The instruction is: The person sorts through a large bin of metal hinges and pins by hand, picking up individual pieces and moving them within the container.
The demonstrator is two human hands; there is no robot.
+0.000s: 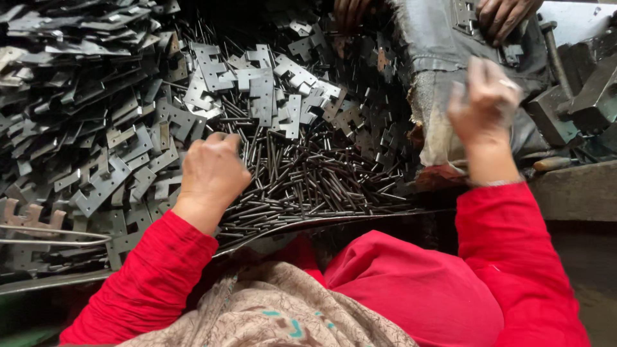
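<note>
My left hand (212,172) rests knuckles-up on a heap of thin dark metal pins (308,180), its fingers curled down into them; what it holds is hidden. My right hand (483,106) is raised at the right over a worn grey cloth pad (437,77), fingers bunched as if pinching something small, blurred. Grey stamped hinge leaves (257,77) lie scattered beyond the pins. Both my sleeves are red.
A big pile of flat hinge plates (77,96) fills the left. Another person's two hands (501,14) work at the top edge, with hinge pieces on the cloth. Dark metal blocks (598,96) and a rod stand at the right. A metal tray rim (58,279) runs along the front.
</note>
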